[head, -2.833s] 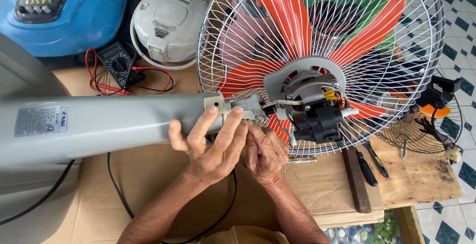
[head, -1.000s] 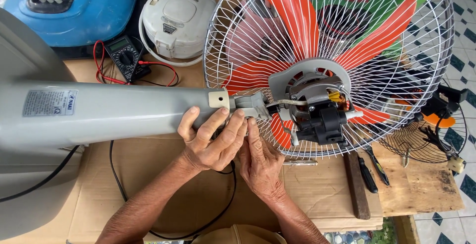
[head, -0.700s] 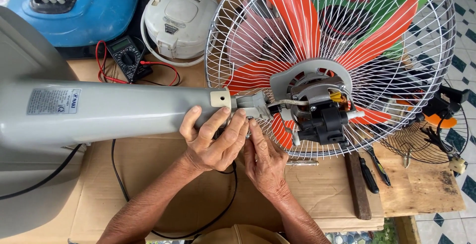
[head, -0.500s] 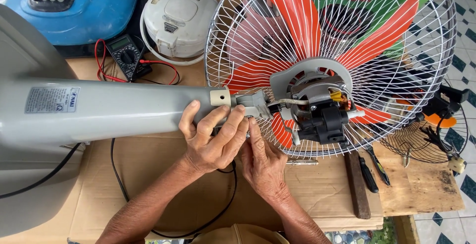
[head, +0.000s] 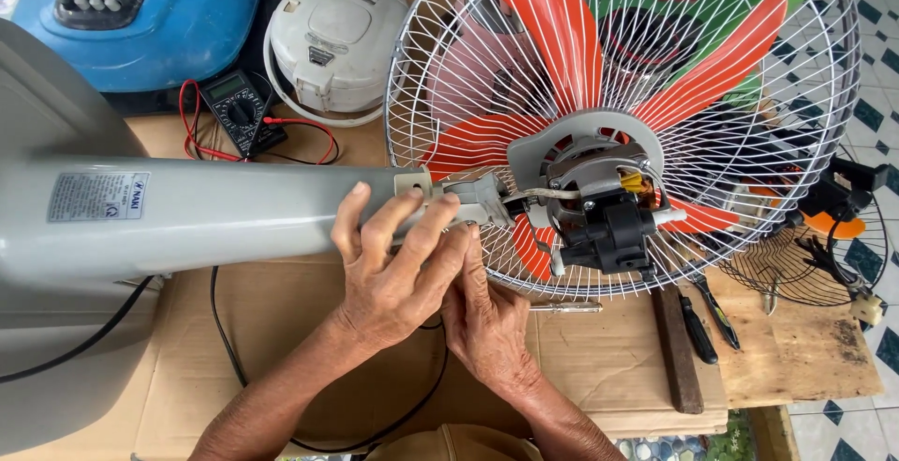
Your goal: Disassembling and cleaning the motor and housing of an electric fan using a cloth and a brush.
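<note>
Clearly, head view only:
Fan stand: a grey plastic fan column [head: 215,218] is lying flat across the cardboard-covered workbench [head: 599,358], its narrow end pointing right toward the fan head.
Neck joint: the grey neck bracket [head: 473,201] is sitting between the column's tip and the exposed fan motor [head: 599,208], just beside both hands.
Left hand: the left hand [head: 393,274] is curling over the column's narrow end, fingers draped on top and closed round it in a steadying hold.
Right hand: the right hand [head: 487,321] is reaching up from below, fingertips pressing at the underside of the neck bracket; whether it is pinching a small part there I cannot tell, since the left hand is covering the spot.
Fan head: the white wire guard [head: 805,143] is enclosing orange blades [head: 552,30] and is resting on the bench edge.
Handling, as I judge it: the column is looking stiff, smooth and fairly light; the motor end is likely the heavy part, so gripping at the neck is making sense. The guard wires are looking thin and bendable, a poor place to grip.
Nearby: a multimeter [head: 234,110] with red leads, a white rice cooker [head: 328,40], a blue appliance housing [head: 140,16], and a screwdriver [head: 698,330] are lying around the work.
</note>
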